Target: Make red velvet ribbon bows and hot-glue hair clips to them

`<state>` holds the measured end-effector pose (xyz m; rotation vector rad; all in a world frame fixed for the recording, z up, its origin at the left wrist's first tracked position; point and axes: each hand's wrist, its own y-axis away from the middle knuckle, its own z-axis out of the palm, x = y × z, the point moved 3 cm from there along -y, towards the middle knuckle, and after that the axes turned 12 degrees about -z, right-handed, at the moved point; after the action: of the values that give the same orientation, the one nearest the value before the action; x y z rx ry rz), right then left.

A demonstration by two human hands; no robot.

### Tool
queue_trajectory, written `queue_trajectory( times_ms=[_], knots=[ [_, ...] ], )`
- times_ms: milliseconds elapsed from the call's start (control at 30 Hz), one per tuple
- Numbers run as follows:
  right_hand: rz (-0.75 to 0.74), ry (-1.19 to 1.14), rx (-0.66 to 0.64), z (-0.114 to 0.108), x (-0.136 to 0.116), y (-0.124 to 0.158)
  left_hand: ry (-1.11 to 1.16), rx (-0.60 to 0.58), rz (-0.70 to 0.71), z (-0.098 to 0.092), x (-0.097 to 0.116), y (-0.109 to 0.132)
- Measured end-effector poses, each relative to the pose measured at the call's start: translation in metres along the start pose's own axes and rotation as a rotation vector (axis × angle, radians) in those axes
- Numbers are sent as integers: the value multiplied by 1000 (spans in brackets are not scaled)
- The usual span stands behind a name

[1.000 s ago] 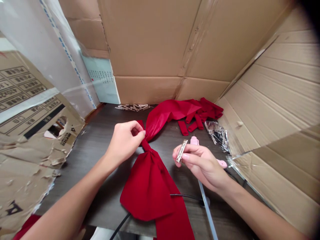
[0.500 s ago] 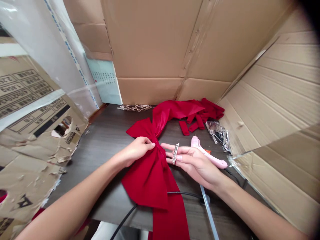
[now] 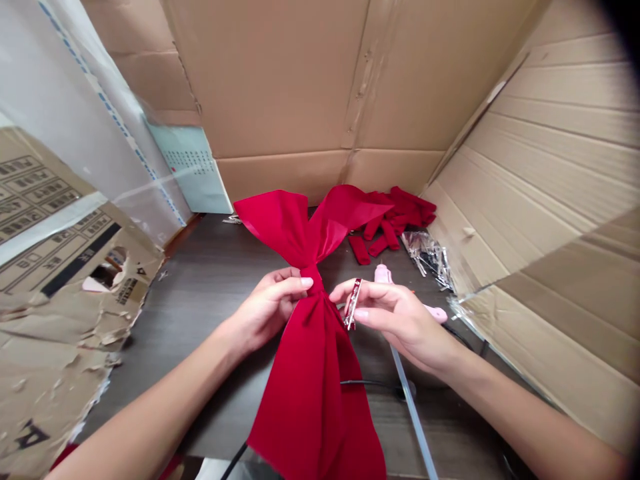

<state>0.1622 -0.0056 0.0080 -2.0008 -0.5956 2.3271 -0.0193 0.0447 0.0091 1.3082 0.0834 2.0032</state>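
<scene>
A large red velvet bow (image 3: 310, 373) is held up over the dark wooden table (image 3: 210, 280). My left hand (image 3: 273, 307) pinches the bow at its narrow knot, with the upper loops standing above the fingers and the lower loop and tails hanging toward me. My right hand (image 3: 395, 317) sits just right of the knot, fingers closed on a small metal hair clip (image 3: 353, 303) held upright. A pink glue gun (image 3: 400, 287) lies on the table behind my right hand.
Cardboard walls (image 3: 300, 87) close in the table at the back, left and right. More red fabric pieces (image 3: 395, 217) lie at the back. Bundles of metal clips (image 3: 430, 257) sit at the right. A black cable (image 3: 370, 384) and a clear glue stick (image 3: 413, 413) cross the near table.
My left hand lifted the bow off the table and turned it upright. My right hand with the clip moved in close to the knot.
</scene>
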Motion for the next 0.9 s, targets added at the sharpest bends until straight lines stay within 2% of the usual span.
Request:
queue_trajectory(
  times_ms=[133,300,467,900],
  knots=[
    [-75,114,25,-1,-10,-1,-92,-16,33,5,-4,1],
    [34,140,39,-2,-12,2,-281,-65,85,9,-5,4],
    [88,156,27,2,-13,4,-413,-125,72,16,-7,6],
    [87,238,-41,2,-8,7,-446,-90,43,19,-8,7]
  ],
)
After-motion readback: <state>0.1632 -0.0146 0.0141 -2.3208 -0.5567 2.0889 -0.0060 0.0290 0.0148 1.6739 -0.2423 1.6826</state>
